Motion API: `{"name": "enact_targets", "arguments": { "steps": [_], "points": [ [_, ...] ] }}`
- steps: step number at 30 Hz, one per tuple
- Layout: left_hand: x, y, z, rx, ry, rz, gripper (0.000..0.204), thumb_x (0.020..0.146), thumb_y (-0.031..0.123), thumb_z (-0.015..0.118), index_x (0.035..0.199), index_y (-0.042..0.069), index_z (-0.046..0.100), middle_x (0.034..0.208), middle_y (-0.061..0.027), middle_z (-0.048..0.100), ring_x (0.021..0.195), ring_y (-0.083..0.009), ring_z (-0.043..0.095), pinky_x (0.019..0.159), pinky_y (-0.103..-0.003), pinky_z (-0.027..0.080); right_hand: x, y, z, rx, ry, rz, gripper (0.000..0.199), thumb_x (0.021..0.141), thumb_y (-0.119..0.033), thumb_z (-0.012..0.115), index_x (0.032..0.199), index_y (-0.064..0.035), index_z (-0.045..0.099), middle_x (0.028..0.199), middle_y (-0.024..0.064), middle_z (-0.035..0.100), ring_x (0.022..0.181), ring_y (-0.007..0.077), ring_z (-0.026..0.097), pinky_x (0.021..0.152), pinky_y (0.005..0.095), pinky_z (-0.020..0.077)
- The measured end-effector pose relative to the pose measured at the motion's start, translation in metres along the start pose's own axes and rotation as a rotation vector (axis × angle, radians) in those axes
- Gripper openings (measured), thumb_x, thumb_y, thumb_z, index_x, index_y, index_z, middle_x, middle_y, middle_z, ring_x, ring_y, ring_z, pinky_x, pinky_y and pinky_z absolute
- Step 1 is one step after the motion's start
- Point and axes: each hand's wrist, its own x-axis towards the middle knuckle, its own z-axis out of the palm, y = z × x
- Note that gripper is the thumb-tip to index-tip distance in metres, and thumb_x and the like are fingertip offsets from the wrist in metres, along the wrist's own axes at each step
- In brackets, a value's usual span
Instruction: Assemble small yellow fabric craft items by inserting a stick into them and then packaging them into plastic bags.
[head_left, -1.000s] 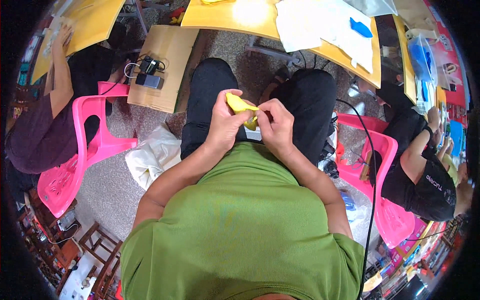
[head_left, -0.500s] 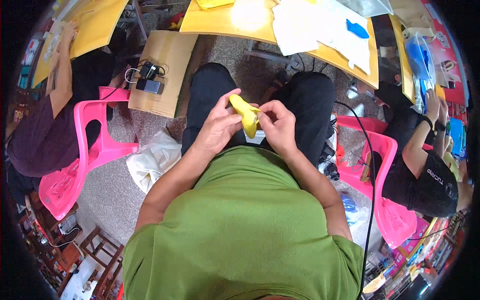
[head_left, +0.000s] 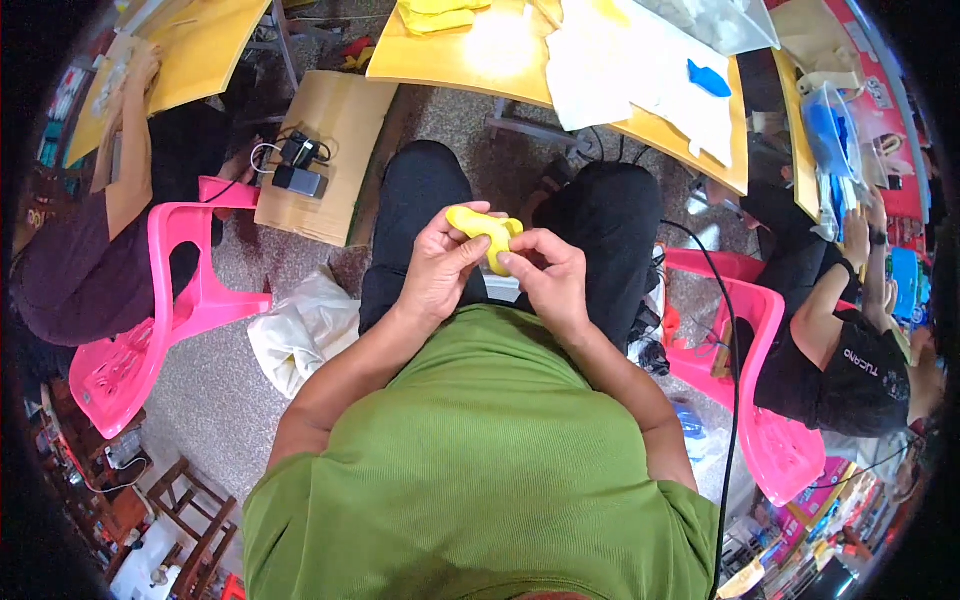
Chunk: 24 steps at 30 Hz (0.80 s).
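Above my lap I hold a small yellow soft piece, curved and rounded at its ends, perhaps sewn cloth. My left hand grips its left part between thumb and fingers. My right hand pinches its right side, where a loop or flap stands up. The fingers hide part of the piece, so its exact kind cannot be told.
Ahead is a yellow table with yellow cloth pieces, white sheets and a blue fish-shaped piece. A cardboard box bears black adapters. People sit on pink chairs at both sides. A black cable hangs at right.
The yellow piece has turned from nearly upright to a more sideways lie, its upper end now pointing left. Both hands still hold it, with my right fingers shifted along its side.
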Motion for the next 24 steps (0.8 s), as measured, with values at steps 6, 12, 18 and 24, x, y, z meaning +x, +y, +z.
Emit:
{"name": "enact_targets", "arguments": {
  "steps": [6,12,18,24],
  "points": [
    [0.000,0.001,0.000,0.024,-0.022,0.050,0.036,0.080,-0.003,0.063,0.114,0.001,0.052,0.110,-0.0137,0.060,0.102,-0.0202,0.058,0.091,-0.033,0.047,0.003,-0.005,-0.005,0.437,-0.047,0.261,0.010,0.075,0.001,0.069,0.078,-0.0038,0.060,0.075,-0.0005,0.057,0.059,0.0033,0.048,0.050,0.0173,0.0373],
    [-0.001,-0.004,-0.002,-0.057,-0.001,-0.008,0.034,0.079,-0.003,0.065,0.110,0.002,0.054,0.102,-0.0082,0.060,0.095,-0.0171,0.059,0.086,-0.030,0.048,0.008,0.001,-0.003,0.071,0.070,-0.149,0.010,0.080,0.006,0.060,0.083,-0.0006,0.053,0.093,0.0019,0.046,0.076,0.0051,0.050,0.064,0.0187,0.0439],
    [0.002,-0.002,0.003,0.011,0.030,0.042,0.039,0.079,-0.002,0.065,0.115,0.003,0.053,0.109,-0.0100,0.059,0.101,-0.0170,0.057,0.091,-0.030,0.045,0.006,-0.011,0.004,0.318,0.017,0.140,0.014,0.085,-0.004,0.060,0.098,0.0011,0.057,0.100,0.0063,0.057,0.083,0.0095,0.055,0.068,0.0230,0.0472],
    [0.001,-0.002,0.004,-0.116,-0.001,-0.069,0.060,0.078,-0.004,0.063,0.132,0.004,0.038,0.118,-0.0131,0.057,0.109,-0.0206,0.054,0.096,-0.031,0.041,0.008,-0.010,-0.012,0.117,-0.106,0.241,0.019,0.086,-0.009,0.061,0.101,0.0028,0.058,0.084,0.0034,0.061,0.070,0.0073,0.057,0.058,0.0217,0.0462]
  ]
}}
